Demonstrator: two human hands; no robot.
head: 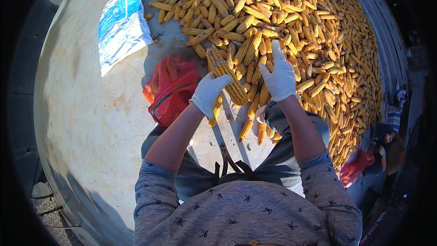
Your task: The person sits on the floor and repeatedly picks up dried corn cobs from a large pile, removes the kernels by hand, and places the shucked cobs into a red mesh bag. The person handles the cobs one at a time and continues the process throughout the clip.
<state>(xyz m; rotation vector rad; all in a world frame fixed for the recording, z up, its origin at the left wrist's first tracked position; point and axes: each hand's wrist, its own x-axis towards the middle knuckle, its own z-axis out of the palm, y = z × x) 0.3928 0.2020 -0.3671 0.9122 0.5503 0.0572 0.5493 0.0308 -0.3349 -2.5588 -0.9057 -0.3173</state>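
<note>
My left hand, in a white glove, grips a large yellow corn cob with the thumb lying over it. Another cob shows just below that hand; whether the hand holds it too, I cannot tell. Beside the hand, on its left, a red mesh sack with cobs inside lies on the concrete. My right hand, gloved as well, holds nothing. Its index finger reaches forward and its thumb stands apart, over the near part of a big heap of corn cobs. Its folded fingertips are partly hidden.
A white and blue printed plastic sack lies flat at the upper left on the concrete floor. Several loose cobs lie between my knees. At the far right is another person near a red mesh sack.
</note>
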